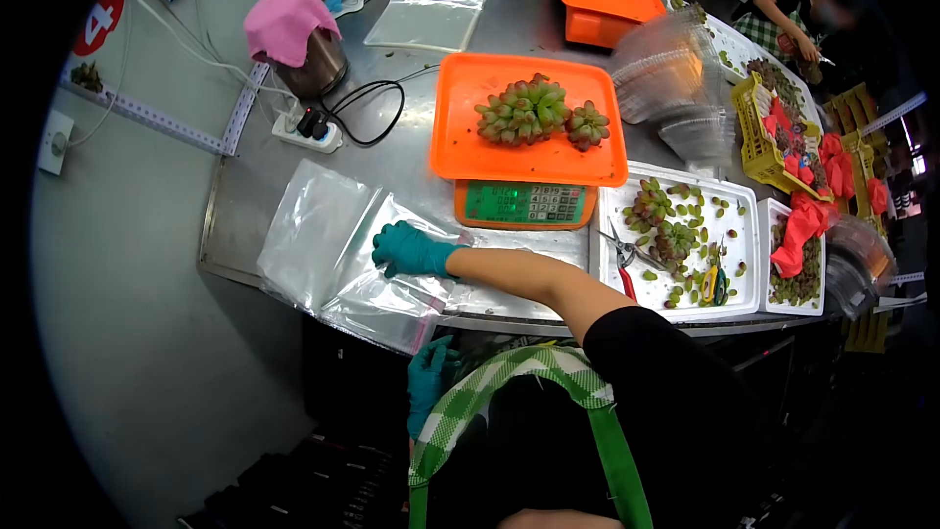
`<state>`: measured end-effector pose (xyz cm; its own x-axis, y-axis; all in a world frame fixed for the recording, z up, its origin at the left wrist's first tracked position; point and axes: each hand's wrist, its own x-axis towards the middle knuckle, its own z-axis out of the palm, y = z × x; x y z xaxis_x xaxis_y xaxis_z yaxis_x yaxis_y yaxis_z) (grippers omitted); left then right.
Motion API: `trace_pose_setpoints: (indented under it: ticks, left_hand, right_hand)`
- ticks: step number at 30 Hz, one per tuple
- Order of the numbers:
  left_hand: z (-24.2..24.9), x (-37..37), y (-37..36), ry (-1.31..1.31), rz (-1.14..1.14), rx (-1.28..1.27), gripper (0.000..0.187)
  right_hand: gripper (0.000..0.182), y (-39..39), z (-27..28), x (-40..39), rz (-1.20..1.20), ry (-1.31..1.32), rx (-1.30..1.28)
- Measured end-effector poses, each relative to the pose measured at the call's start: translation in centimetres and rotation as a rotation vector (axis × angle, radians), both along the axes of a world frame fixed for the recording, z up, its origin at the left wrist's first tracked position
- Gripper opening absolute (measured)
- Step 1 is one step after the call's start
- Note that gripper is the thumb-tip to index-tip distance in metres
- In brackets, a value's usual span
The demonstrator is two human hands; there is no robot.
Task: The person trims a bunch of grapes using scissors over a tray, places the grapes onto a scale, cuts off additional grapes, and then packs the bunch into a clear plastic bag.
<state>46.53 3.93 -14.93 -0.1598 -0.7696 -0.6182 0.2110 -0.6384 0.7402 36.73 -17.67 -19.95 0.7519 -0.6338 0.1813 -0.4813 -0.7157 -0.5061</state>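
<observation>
Plastic bags [343, 255], clear and thin, lie in a loose stack under the right hand [406, 249], whose gloved fingers spread flat on the top sheet, gripping nothing. They look light, limp and slippery; a pinch at the zip edge nearest the body should lift just one. The left hand [428, 382] hangs below the bench [245, 206] edge, loosely curled, empty. Beyond the right hand stands a scale [526, 201] carrying succulents [539, 111].

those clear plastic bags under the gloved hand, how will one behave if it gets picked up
Probably floppy: the clear plastic bags lie thin and wrinkled on the steel table. Likely light and slippery, since glossy sheets overlap in a loose stack, so several may slide together. The right hand wears a glove, which may help grip.
</observation>
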Motion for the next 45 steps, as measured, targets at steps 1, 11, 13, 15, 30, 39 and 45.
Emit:
trace_pose_setpoints:
  ticks: [1, 11, 13, 15, 30, 39, 45]
  left_hand:
    - [0.1, 0.3, -0.2, 0.011, 0.013, 0.03, 0.026]
    - [1.6, 0.7, -3.2, 0.002, 0.082, -0.219, 0.033]
    - [2.1, 0.4, -4.5, -0.026, 0.198, -0.36, 0.049]
    - [2.9, -0.2, -6.1, -0.072, 0.341, -0.576, 0.068]
    - [10.6, -4.1, -10.4, 0.005, 0.554, -0.79, 0.039]
    - [13.3, -4.3, -10.6, -0.195, 0.61, -0.947, 0.037]
    - [16.9, -7.4, -10.4, -0.424, 0.665, -1.101, 0.038]
  right_hand:
    - [0.022, -0.4, -0.4, 0.1, -0.011, -0.023, 0.023]
    - [0.016, -2.2, 8.2, -0.2, -0.317, -0.568, 0.431]
    - [0.016, -2.1, 10.5, -0.3, -0.308, -0.603, 0.29]
    - [0.015, -1.6, 11.8, -0.3, -0.342, -0.64, 0.16]
    - [0.049, 5.2, 16.7, -5.1, -0.116, -0.678, 0.473]
    - [0.029, 4.8, 19.4, -10.5, -0.366, -1.118, 0.335]
    - [0.044, 7.9, 23.3, -13.9, -0.513, -0.787, -0.138]
